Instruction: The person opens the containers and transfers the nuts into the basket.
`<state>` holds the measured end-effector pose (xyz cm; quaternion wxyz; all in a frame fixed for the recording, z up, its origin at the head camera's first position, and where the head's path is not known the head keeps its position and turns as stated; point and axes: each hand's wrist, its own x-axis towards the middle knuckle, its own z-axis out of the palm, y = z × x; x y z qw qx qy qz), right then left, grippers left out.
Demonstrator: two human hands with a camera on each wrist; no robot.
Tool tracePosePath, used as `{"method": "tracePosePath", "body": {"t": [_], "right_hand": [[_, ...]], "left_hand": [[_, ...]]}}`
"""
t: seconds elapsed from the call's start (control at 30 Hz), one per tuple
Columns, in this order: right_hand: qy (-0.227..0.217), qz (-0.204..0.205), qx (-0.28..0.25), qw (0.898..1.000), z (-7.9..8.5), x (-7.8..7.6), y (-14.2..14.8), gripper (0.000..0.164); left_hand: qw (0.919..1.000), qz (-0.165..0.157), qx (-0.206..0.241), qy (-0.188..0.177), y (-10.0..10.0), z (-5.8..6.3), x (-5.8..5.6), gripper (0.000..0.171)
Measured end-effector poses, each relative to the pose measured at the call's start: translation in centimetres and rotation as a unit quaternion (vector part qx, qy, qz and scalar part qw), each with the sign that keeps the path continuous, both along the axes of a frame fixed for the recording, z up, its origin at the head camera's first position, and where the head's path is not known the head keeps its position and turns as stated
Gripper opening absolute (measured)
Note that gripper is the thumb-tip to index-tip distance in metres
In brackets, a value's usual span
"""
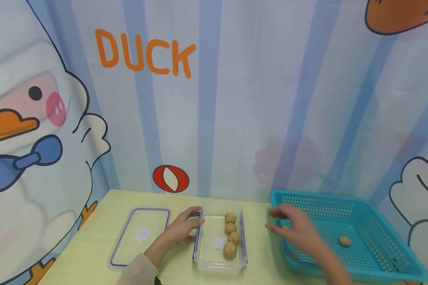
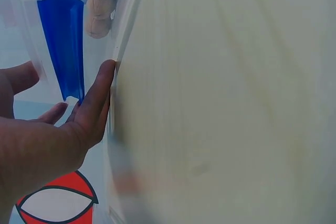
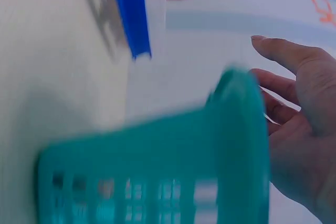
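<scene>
A clear plastic food container (image 1: 208, 263) with blue side latches stands in the middle of the table, and several walnuts (image 1: 230, 228) line its right side. My left hand (image 1: 182, 226) rests against the container's left side, fingers fairly straight and touching its wall. In the left wrist view, a blue latch (image 2: 64, 45) lies between the fingers. My right hand (image 1: 295, 227) hovers over the left rim of a turquoise basket (image 1: 349, 273), its fingers loosely bent with nothing between them. Inside the basket lies a walnut (image 1: 344, 241); another walnut (image 1: 285, 228) is partly hidden by the right hand.
A clear lid (image 1: 142, 221) with a blue seal lies flat on the table left of the container. Behind the pale yellow table (image 1: 264, 253) hangs a striped curtain (image 1: 235, 99) printed with ducks.
</scene>
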<state>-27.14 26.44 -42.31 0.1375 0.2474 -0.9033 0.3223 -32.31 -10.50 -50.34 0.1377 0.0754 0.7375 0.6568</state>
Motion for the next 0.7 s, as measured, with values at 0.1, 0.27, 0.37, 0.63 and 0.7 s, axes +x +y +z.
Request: {"method": "tracePosePath", "body": {"t": [0.1,0.27,0.37,0.63,0.7], "right_hand": [[0.003,0.031,-0.001,1.0,0.2,-0.1,-2.3,0.027],[-0.002,0.081,0.018,0.997,-0.3,-0.3,-5.6,0.029],[-0.006,0.104,0.024,0.994,-1.1,-0.5,-7.0,0.029],[-0.032,0.159,0.033,0.986,-3.6,-1.3,-9.4,0.026],[-0.03,0.163,0.047,0.985,-3.9,-1.5,-9.9,0.025]], "left_hand": [[1.0,0.001,0.001,0.0,0.0,0.0,0.0,0.063],[1.0,0.001,0.006,-0.003,0.0,0.0,0.0,0.064],[1.0,-0.001,0.008,-0.004,0.0,0.0,0.0,0.064],[0.9999,-0.006,0.008,-0.001,-0.1,0.0,0.0,0.064],[0.9999,-0.007,0.012,0.001,-0.1,0.0,0.0,0.064]]}}
